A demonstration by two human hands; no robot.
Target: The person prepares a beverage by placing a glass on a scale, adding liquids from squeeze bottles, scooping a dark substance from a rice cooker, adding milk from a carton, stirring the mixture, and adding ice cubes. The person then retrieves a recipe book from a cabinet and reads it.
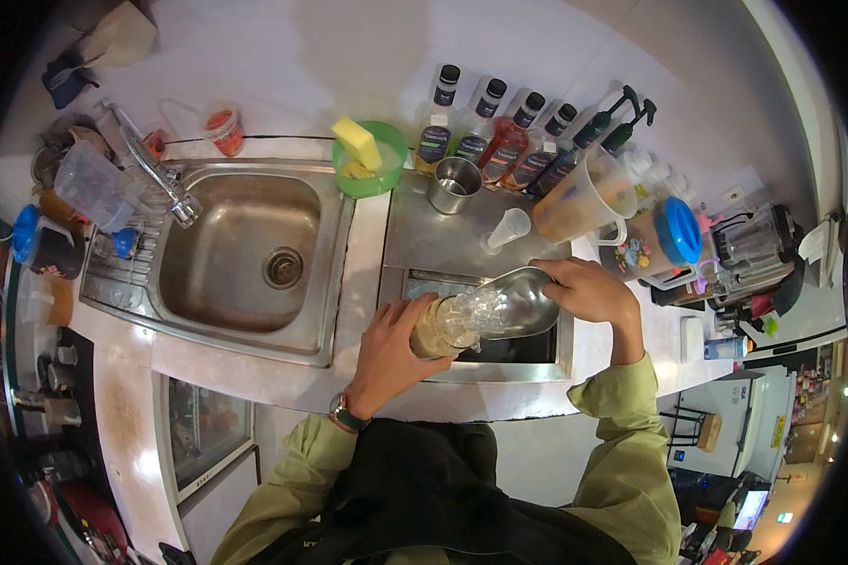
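My left hand (394, 357) is wrapped around a clear glass (432, 340) that contains a light brown drink. In my right hand (586, 291) is a metal ice scoop (530, 304), tilted over the mouth of the glass. Ice cubes (475, 314) lie between the scoop's lip and the glass, some at the rim. Both are above the opening of a steel ice bin (512, 351) set in the counter. Behind them stand a small clear plastic measuring cup (510, 227) and a steel cup (455, 185).
A steel sink (240, 247) with a faucet (148, 159) lies left. A green bowl (371, 185) holding a yellow sponge (357, 143) sits behind. Syrup bottles (434, 138) line the wall. A plastic pitcher (583, 198), a blue-lidded jug (677, 232) and a blender (756, 236) stand right.
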